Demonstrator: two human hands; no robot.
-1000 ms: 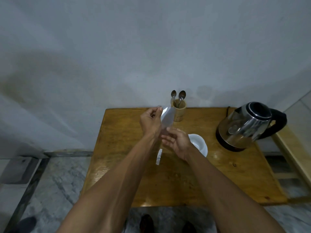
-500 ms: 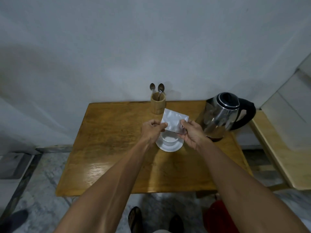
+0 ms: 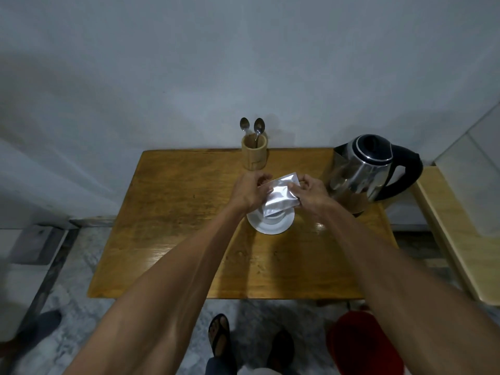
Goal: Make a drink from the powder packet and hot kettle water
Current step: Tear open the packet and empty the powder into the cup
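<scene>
The silver powder packet is held tilted directly above the white cup, which stands on a saucer, apparently so that the powder falls inside. It is pinched at either end by the left hand and the right hand. The kettle and the spoon holder are kept within reach on the surface.
</scene>
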